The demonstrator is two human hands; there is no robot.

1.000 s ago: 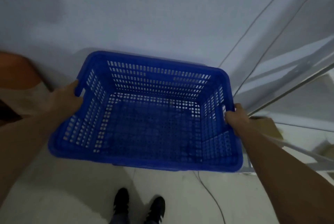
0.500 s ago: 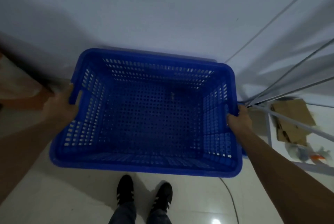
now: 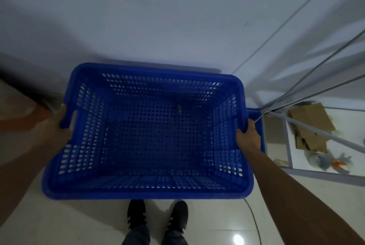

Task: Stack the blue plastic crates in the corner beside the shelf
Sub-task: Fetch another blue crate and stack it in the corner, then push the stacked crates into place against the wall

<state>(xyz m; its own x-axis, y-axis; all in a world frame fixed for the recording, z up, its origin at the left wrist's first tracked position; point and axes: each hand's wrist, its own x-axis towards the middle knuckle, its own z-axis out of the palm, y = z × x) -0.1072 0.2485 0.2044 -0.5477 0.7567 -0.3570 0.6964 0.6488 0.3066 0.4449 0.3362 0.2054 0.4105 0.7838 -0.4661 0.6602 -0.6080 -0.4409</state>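
Note:
I hold a large blue perforated plastic crate (image 3: 150, 142) level in front of me, above the floor and close to the white wall. My left hand (image 3: 56, 126) grips the handle slot in its left rim. My right hand (image 3: 247, 136) grips the right rim. The crate is empty inside. Just past my right hand, a strip of blue rim of a second crate (image 3: 260, 126) shows lower down, mostly hidden under the held one.
A metal shelf frame (image 3: 288, 146) stands at the right, with flattened cardboard (image 3: 310, 126) and plastic bags (image 3: 324, 160) on the floor under it. A thin cable (image 3: 254, 219) lies on the tiles. My two black shoes (image 3: 158, 217) stand below the crate. A brown object (image 3: 23, 118) sits at the left.
The view has tilted down and the crate has come lower and nearer the wall corner. The second crate's rim has appeared beside my right hand. Both hands keep their grip.

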